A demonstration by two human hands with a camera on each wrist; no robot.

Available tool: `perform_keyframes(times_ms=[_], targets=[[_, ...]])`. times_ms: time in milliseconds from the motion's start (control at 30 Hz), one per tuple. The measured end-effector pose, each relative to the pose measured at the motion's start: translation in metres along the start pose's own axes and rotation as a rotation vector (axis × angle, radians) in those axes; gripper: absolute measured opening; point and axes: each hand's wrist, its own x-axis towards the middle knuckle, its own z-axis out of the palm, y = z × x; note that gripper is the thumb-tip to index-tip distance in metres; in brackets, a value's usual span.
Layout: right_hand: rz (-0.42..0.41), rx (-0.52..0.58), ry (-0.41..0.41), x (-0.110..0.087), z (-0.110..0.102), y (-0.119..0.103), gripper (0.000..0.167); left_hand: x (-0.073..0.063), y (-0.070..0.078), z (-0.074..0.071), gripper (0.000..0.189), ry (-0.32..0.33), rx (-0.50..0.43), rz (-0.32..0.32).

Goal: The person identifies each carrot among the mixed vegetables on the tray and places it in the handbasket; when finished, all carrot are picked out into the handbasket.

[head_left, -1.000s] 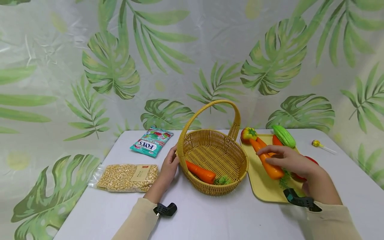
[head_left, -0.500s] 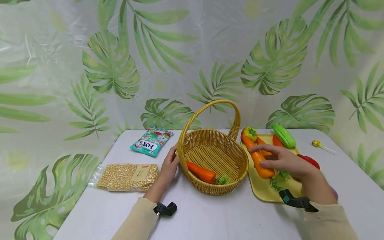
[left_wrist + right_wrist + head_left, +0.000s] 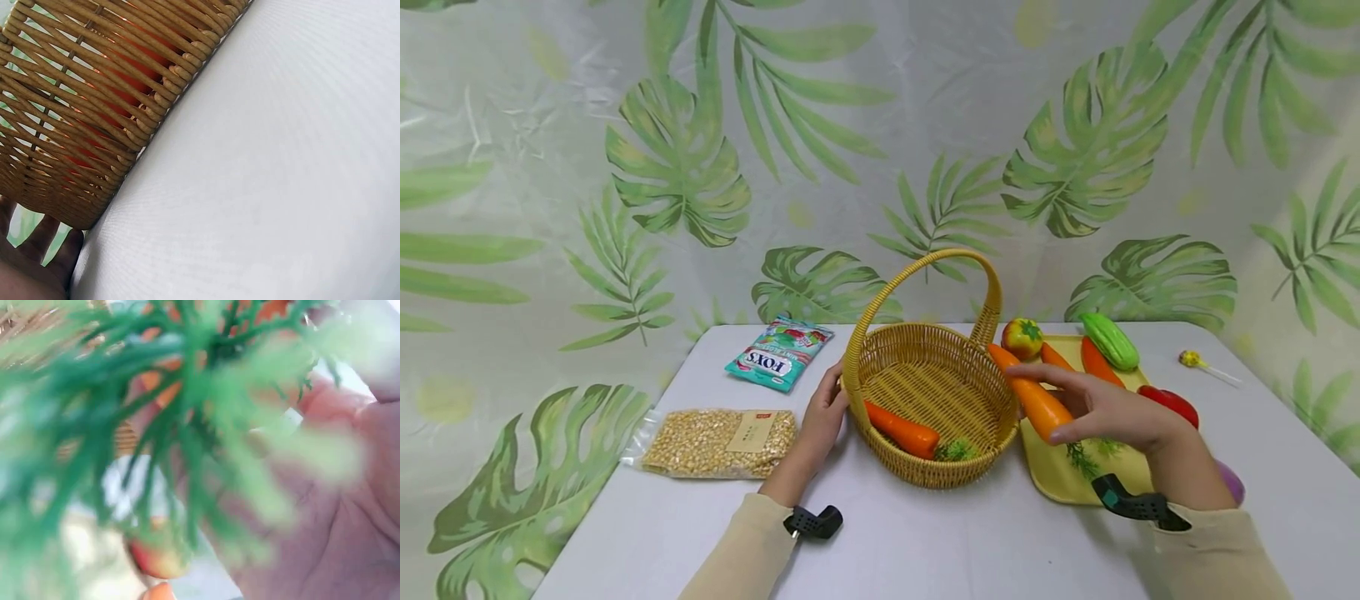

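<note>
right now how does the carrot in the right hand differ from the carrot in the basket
The held carrot is gripped by the right hand, while the basket carrot lies inside the basket with no hand on it. The held carrot looks lighter orange; the basket carrot looks deeper red-orange. Both have green leafy tops.

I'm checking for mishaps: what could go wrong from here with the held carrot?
The right hand holds a carrot whose tip overlaps the basket in the head view, so it may snag there. Its leaves dangle and might catch too. The left hand touches the basket's side; a push could shift it.
</note>
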Motion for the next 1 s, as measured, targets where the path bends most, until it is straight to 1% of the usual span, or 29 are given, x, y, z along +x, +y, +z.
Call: perform_keyframes(times_ms=[133, 233, 367, 500, 633, 867, 1000], targets=[[-0.008, -0.071, 0.061, 0.009, 0.005, -0.004, 0.069, 0.000, 0.001, -0.001, 0.046, 0.013, 0.009, -0.005], [0.023, -0.124, 0.099, 0.016, 0.011, -0.006, 0.065, -0.001, 0.002, 0.000, 0.047, 0.014, 0.004, -0.007], [0.043, -0.158, 0.141, 0.025, 0.022, -0.010, 0.061, 0.000, 0.002, 0.000, 0.046, 0.007, -0.004, -0.009], [0.010, -0.192, 0.184, 0.036, 0.033, -0.013, 0.057, 0.001, 0.001, 0.001, 0.044, 0.007, 0.003, -0.004], [-0.015, -0.215, 0.173, 0.047, 0.039, -0.014, 0.056, 0.002, -0.001, 0.000, 0.044, 0.010, 0.007, -0.001], [0.025, -0.316, 0.192, 0.066, 0.040, -0.014, 0.054, 0.001, -0.002, 0.001, 0.046, 0.012, 0.029, 0.001], [0.004, -0.337, 0.180, 0.082, 0.040, -0.013, 0.053, 0.000, -0.001, 0.002, 0.045, 0.013, 0.029, 0.003]])
